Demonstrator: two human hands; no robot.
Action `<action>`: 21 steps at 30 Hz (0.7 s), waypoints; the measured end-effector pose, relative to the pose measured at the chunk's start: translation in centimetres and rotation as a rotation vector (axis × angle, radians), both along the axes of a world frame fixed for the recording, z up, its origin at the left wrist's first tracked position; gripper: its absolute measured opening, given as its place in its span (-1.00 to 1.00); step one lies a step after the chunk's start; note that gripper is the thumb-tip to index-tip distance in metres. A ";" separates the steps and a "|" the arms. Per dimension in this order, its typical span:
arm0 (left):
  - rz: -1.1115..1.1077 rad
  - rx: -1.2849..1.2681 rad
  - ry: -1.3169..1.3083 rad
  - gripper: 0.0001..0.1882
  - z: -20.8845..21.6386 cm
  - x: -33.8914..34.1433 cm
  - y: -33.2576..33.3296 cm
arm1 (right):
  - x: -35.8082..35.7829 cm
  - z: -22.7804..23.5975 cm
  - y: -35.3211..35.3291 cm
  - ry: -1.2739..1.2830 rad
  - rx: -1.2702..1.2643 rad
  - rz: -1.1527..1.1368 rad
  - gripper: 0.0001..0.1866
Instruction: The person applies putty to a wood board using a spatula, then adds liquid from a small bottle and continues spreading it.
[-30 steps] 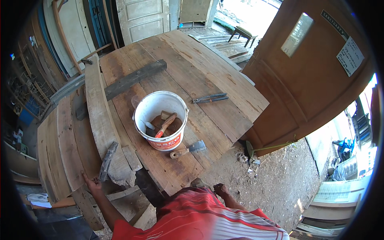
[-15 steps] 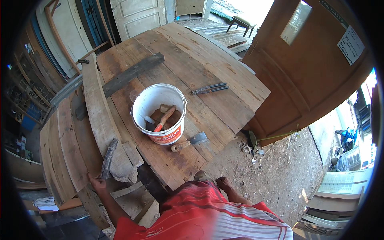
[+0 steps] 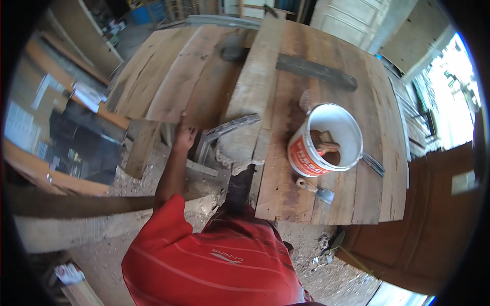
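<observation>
Left hand point(image 3: 185, 136): out at the near end of the brown plank point(image 3: 193, 71) over on the left, one finger point(image 3: 182, 116) stuck out straight and touching the wood's edge
Other left fingers: kinda bunched up, set apart from the long one; can't tell if they're actually clamped on the wood
Right hand point(image 3: 289, 247): pretty much hidden by the red shirt point(image 3: 204, 262), just a dark sliver showing, so no clue if the fingers are apart or together
Plank spot: left of the thick pale timber point(image 3: 252, 92), side by side with other boards
Grey stick point(image 3: 232, 126): just right of the left hand, its far end resting on the pale timber
Bucket point(image 3: 304, 138): white, sitting on the right-hand boards point(image 3: 286, 201) with a wooden-handled tool inside
Bucket label point(image 3: 306, 159): red with chunky white lettering, easily the boldest print around
Shirt print: small pale logo and lettering across the red
Note point(image 3: 463, 182): pale paper on the brown door point(image 3: 413, 204), way too blurry to read
Scraper point(image 3: 315, 190): wooden handle, flat metal blade, lying just in front of the bucket
Pincers point(image 3: 373, 164): dark metal, right beside the bucket's right side
</observation>
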State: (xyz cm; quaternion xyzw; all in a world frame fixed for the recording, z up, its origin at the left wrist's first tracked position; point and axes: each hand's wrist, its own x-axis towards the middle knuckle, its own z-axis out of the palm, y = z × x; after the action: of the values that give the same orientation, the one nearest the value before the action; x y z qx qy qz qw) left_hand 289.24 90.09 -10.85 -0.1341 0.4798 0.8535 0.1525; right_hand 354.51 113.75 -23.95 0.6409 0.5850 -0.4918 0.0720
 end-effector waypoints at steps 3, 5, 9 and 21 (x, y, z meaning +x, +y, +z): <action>0.038 -0.009 0.024 -0.38 0.7 0.8 -1.3 | 0.6 -2.0 2.1 -0.012 0.008 0.094 -0.77; 0.041 -0.032 0.020 -0.40 1.3 1.2 -1.0 | 0.5 -2.3 3.1 -0.009 0.013 0.120 -0.77; 0.057 -0.069 0.028 -0.41 2.1 1.9 -0.5 | 0.8 -2.5 3.9 -0.007 0.020 0.146 -0.78; 0.056 -0.112 0.015 -0.38 3.0 2.3 -0.8 | 2.1 -2.7 2.9 -0.006 0.033 0.173 -0.80</action>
State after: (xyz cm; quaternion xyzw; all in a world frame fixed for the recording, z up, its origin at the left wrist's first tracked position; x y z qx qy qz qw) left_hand 291.54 89.34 -7.87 -0.1493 0.5242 0.8302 0.1170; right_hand 356.61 116.63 -26.68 0.5906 0.6461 -0.4718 0.1055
